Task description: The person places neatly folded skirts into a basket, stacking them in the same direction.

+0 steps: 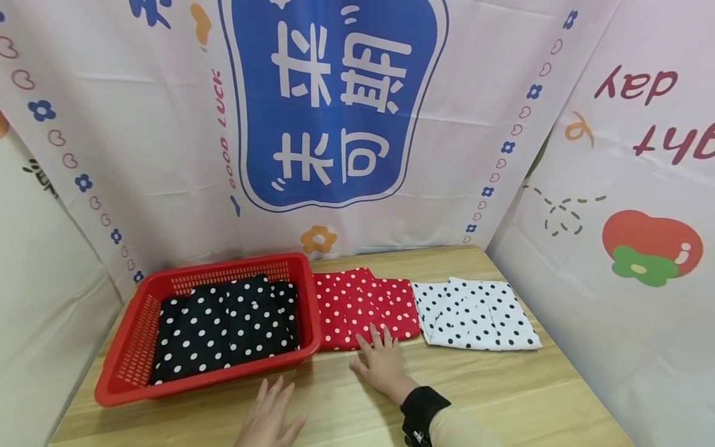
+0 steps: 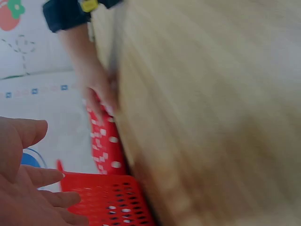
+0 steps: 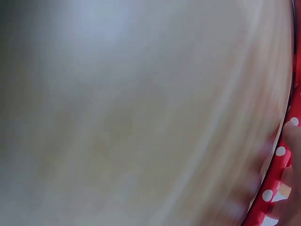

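A folded red cloth with white dots (image 1: 357, 304) lies on the table between a red basket and another folded cloth. My right hand (image 1: 382, 363) reaches to its front edge, fingers spread and fingertips on the cloth. In the right wrist view, part of this hand (image 3: 292, 174) shows at the right edge against the red fabric (image 3: 275, 176). My left hand (image 1: 268, 415) is in front of the red basket (image 1: 223, 366), fingers extended, holding nothing. Inside the basket lies a folded black cloth with white dots (image 1: 223, 326). In the left wrist view, the left hand (image 2: 35, 183) appears with fingers apart.
A folded white cloth with black dots (image 1: 475, 313) lies right of the red one. The wooden table (image 1: 497, 397) meets a printed white curtain (image 1: 469, 155) at the back, with more hanging sheets on both sides. A black band (image 1: 421, 413) circles the right wrist.
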